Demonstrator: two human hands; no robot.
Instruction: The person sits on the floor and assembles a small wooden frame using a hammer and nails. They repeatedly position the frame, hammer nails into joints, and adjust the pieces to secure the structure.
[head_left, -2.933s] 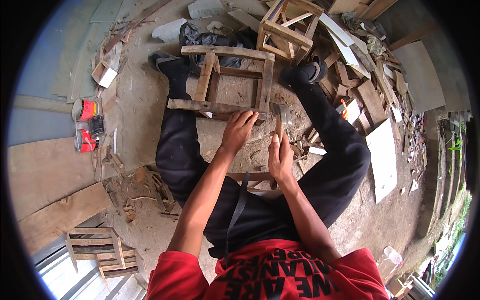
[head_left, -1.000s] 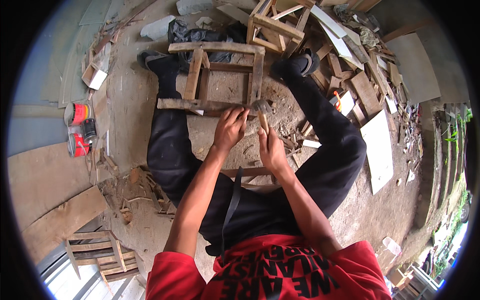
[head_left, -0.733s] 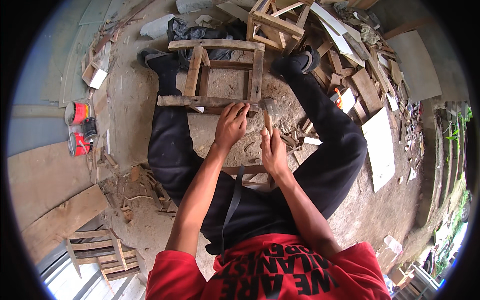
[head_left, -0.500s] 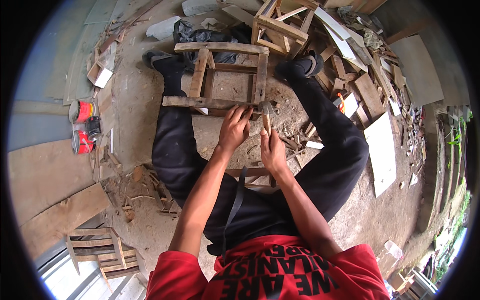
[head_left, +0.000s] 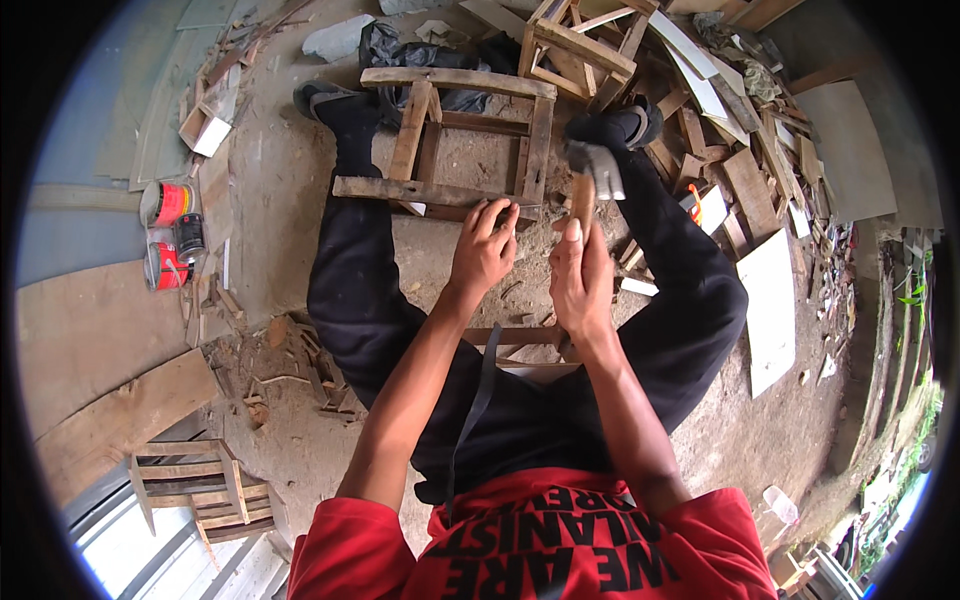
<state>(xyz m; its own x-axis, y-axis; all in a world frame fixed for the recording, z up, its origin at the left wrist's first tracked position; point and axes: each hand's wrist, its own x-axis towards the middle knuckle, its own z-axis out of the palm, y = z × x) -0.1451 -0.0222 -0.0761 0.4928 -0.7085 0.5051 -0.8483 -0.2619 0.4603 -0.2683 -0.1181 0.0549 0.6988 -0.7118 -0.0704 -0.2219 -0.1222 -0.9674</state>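
My right hand (head_left: 582, 275) is wrapped round the wooden handle of a hammer (head_left: 580, 205). The hammer's metal head is raised, to the right of a rough wooden frame (head_left: 405, 190), and slightly blurred. The frame lies between my lower legs, made of old brown slats joined in a rectangle. At the right end of its near rail, the fingers of my left hand (head_left: 484, 255) are pinched together against the wood. Whatever they hold there is too small to make out.
A heap of wood scraps and boards (head_left: 745, 190) lies at the right, with a second wooden frame (head_left: 580, 55) at the far side. Cans (head_left: 168, 204) stand at the left. A black plastic bag (head_left: 385, 55) lies beyond the frame, and a slatted wooden piece (head_left: 205, 490) at lower left.
The hammer and my right hand have risen and moved right, away from the frame's near rail. My left hand stays at the rail. The whole view has shifted slightly.
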